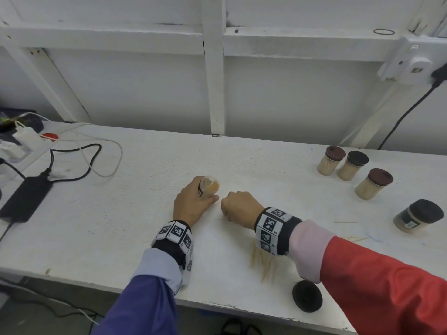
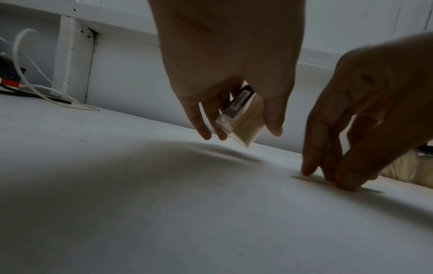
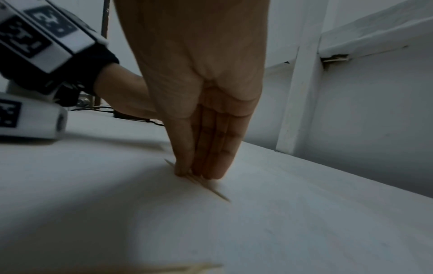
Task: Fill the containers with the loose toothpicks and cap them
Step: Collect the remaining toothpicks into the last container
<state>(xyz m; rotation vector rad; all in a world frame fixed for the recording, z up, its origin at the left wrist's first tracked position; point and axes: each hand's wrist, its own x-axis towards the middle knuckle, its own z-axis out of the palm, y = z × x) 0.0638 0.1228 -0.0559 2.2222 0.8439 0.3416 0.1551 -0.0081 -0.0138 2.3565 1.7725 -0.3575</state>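
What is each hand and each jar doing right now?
left hand: holds the open jar, tilted, part-full
right hand: fingertips on a few toothpicks
four jars at right: capped, full
loose cap: near table edge
toothpick pile: loose on table

**Bench and backdrop**

White painted table (image 1: 145, 213), surface rough and scuffed. Behind it a white wall (image 1: 145, 88) with a timber frame: vertical post (image 1: 214, 68), horizontal rail, diagonal braces. Paint chipped at joints. Dark floor (image 1: 48, 310) below the front edge. Lighting dim, even.
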